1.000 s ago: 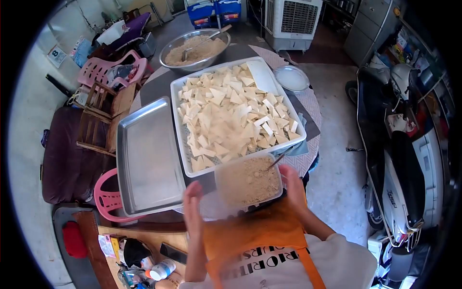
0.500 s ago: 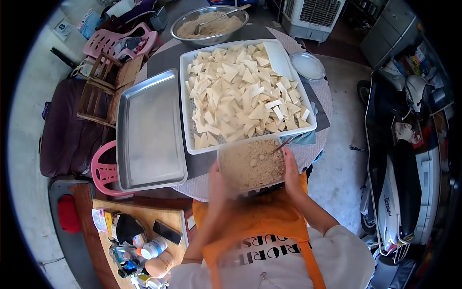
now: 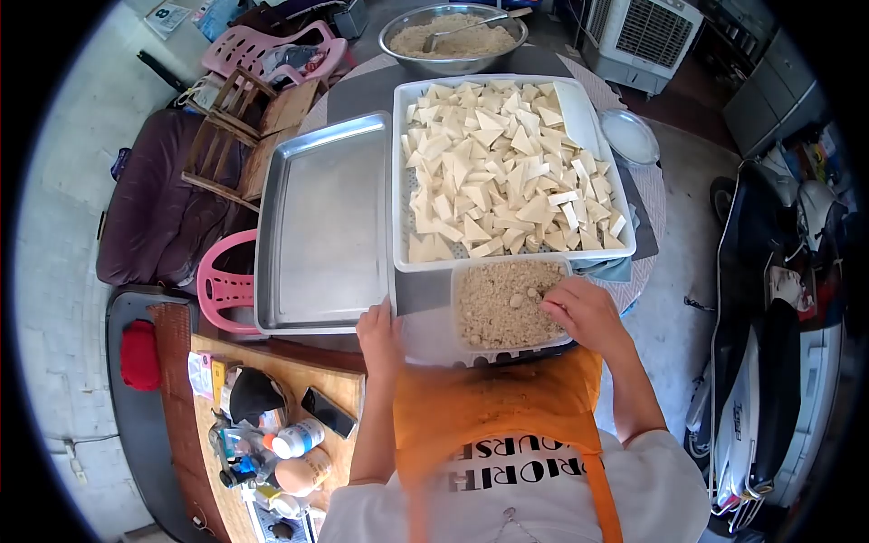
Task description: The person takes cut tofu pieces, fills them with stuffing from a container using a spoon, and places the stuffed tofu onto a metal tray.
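My left hand (image 3: 379,340) is at the lower right corner of a bare metal tray (image 3: 330,226), fingers closed together at its rim. A clear plastic tub of tan crumbs (image 3: 498,303) stands at the table's near edge. Over the tub's right side, my right hand (image 3: 584,312) has its fingers pinched together. What it holds is hidden; the dark handle seen there earlier no longer shows. Just beyond the tub lies a white perforated tray (image 3: 514,263) heaped with pale, mostly triangular pieces (image 3: 507,172), with a flat white scraper (image 3: 579,113) at its upper right.
A steel bowl of crumbs (image 3: 453,41) with a utensil is at the far edge. A round lidded dish (image 3: 629,138) sits right of the white tray. On the left are a pink chair (image 3: 226,285) and a wooden side table (image 3: 344,366) with a phone (image 3: 328,412) and bottles.
My left hand has left the tub's side and moved to the metal tray's corner. My right hand has gone from the tub's right wall to over the crumbs. The tub now rests steady.
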`<state>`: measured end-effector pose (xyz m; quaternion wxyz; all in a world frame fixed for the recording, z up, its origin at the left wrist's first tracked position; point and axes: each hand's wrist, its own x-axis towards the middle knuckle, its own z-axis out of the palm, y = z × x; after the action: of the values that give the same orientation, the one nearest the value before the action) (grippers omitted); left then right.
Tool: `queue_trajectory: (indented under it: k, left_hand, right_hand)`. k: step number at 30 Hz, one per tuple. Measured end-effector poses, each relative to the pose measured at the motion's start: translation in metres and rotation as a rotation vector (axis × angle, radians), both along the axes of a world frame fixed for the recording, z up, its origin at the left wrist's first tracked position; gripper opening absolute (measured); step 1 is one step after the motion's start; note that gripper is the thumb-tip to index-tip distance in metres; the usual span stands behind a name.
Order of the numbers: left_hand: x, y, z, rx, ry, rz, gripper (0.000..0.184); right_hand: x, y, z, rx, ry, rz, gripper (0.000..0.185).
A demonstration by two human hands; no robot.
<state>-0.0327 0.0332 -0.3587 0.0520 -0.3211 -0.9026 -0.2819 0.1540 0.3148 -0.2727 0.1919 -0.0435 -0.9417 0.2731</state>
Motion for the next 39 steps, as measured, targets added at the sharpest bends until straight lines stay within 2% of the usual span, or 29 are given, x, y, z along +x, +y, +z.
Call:
queue_trajectory:
  k: [3,7,10,15,18,22,24,27,30,33,34,37,39]
  left_hand:
    - [-0.003,-0.005,-0.002,-0.003,-0.032,-0.009,0.039]
    - [-0.017,-0.004,0.013,0.065,-0.009,-0.058,0.050]
    - [-0.017,0.016,0.028,0.205,0.046,-0.014,0.043]
    - [-0.011,0.043,0.045,0.298,-0.030,-0.194,0.033]
    - [-0.012,0.058,0.045,0.324,-0.073,-0.252,0.027]
    - [-0.019,0.070,0.045,0.348,-0.179,-0.267,0.022]
    - [-0.027,0.072,0.041,0.335,-0.121,-0.268,0.019]
    - [-0.041,0.076,0.039,0.296,-0.091,-0.234,0.018]
    - [-0.057,0.092,0.037,0.298,-0.034,-0.232,0.018]
    - [-0.074,0.122,0.033,0.310,0.127,-0.206,0.017]
    - [-0.078,0.132,0.033,0.312,0.194,-0.191,0.016]
    - [-0.079,0.158,0.037,0.015,-0.010,-0.036,0.018]
    - [-0.085,0.168,0.033,-0.020,-0.093,-0.031,0.021]
  right_hand:
    - [0.000,0.000,0.009,0.073,0.049,-0.024,0.011]
    - [-0.003,0.001,0.011,-0.039,0.032,-0.008,0.009]
    - [0.000,-0.003,0.004,-0.003,0.037,-0.027,0.008]
    - [0.014,-0.007,0.023,0.014,0.138,-0.036,0.005]
    - [0.016,-0.008,0.014,0.012,0.277,-0.092,0.004]
    - [0.023,-0.015,0.003,-0.497,0.154,-0.274,0.009]
    - [0.020,-0.016,-0.002,-0.762,0.118,-0.353,0.013]
    - [0.025,-0.010,-0.015,-1.004,0.206,-0.384,0.014]
    - [0.025,-0.006,-0.013,-0.574,0.039,-0.400,0.012]
    - [0.020,-0.011,-0.005,-0.260,0.117,-0.283,0.006]
    - [0.019,-0.013,-0.002,-0.242,0.139,-0.274,0.005]
    - [0.018,-0.017,0.006,-0.180,0.194,-0.248,0.005]
    - [0.020,-0.017,0.008,-0.139,0.216,-0.226,0.005]
